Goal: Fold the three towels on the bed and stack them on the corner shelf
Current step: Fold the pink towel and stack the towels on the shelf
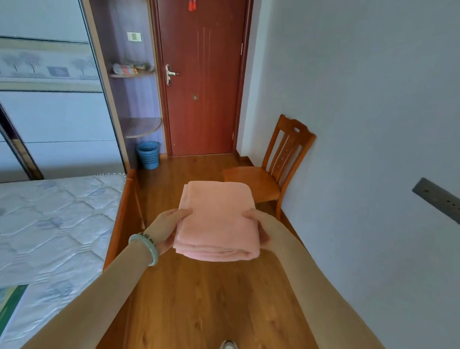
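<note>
Here the folded pink towel [217,221] (held flat) is gripped between left hand [165,231] and right hand [260,228].

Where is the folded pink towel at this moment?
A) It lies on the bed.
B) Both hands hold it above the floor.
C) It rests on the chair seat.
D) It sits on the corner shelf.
B: the left hand and the right hand grip the pink towel by its sides, above the wooden floor.

Head-worn wide view, forward and down, close above towel [217,221]
</note>
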Demonstrator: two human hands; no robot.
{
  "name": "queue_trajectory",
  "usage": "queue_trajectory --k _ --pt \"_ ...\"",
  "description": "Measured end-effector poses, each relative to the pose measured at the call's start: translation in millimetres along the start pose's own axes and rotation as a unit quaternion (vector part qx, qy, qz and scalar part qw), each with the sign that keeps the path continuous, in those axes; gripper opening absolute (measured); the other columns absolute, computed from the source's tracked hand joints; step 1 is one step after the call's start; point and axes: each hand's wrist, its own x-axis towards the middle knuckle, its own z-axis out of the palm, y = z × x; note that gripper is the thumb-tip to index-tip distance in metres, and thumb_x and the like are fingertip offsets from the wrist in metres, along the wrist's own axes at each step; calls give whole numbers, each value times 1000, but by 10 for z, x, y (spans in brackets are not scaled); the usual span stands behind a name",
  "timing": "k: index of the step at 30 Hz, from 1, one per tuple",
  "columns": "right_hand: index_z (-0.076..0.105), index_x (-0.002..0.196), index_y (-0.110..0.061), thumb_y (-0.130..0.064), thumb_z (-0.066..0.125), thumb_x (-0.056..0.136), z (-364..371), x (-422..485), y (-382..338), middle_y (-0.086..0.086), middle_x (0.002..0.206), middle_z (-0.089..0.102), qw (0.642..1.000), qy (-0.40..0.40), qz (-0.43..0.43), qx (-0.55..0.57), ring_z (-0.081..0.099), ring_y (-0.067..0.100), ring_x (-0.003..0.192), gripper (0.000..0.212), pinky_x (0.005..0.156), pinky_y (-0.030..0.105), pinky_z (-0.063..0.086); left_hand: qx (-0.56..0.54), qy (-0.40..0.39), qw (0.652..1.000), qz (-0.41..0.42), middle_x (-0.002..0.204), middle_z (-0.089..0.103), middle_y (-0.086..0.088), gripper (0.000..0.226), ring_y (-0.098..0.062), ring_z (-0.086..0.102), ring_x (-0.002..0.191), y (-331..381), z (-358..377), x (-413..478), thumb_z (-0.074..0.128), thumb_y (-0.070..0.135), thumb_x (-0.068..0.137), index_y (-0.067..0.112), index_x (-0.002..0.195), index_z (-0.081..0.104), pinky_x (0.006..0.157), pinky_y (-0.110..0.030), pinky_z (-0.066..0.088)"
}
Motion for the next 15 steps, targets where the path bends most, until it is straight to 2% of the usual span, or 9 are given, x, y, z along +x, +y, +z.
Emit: queue_trajectory --k 2,4,6,9,13,15 --pt "56 101 -20 -23 68 83 -12 461 -275 8 109 58 1000 -16 -7 -13 56 27 98 22 69 37 51 -5 13 1000 9 115 65 -13 38 -33 62 106 201 -32 409 57 37 90 15 120 56 90 -49 52" --pt "56 114 -18 -25 72 78 -27 966 -608 10 116 58 999 -36 -13 -16 56 30 105 40 81 42 54 -17 38 999 12 114 65 -12 34 -33 62 105 435 -82 857 58 36 90 17 118 56 90 -50 52" --pt "55 119 -17 -26 74 75 -9 1426 -977 12 121 58 998 -51 -10 -38 55 33 109 49 92 48 52 -28 54 998 15 113 66 -12 34 -33 63 104 692 -158 1281 60 35 88 17 118 56 89 -50 52" --pt "58 118 -15 -27 76 73 64 2080 -1551 13 120 59 995 -73 -22 -57 56 34 110 50 95 51 50 -44 74 996 38 115 65 -14 35 -33 64 103 1106 -291 1888 62 32 87 17 118 56 90 -51 51" --pt "61 115 -15 -25 77 72 271 2840 -2128 13 120 60 992 -105 -24 -62 57 33 111 47 97 52 49 -69 111 989 68 112 64 -14 16 -33 61 104 1480 -479 2530 59 22 90 22 106 54 95 -53 47" --pt "61 117 -15 -25 78 70 386 3220 -2324 13 121 59 989 -128 -22 -65 56 34 112 51 97 52 49 -86 124 986 66 112 64 -14 21 -34 60 106 1585 -655 2859 59 22 90 17 110 55 97 -53 46"
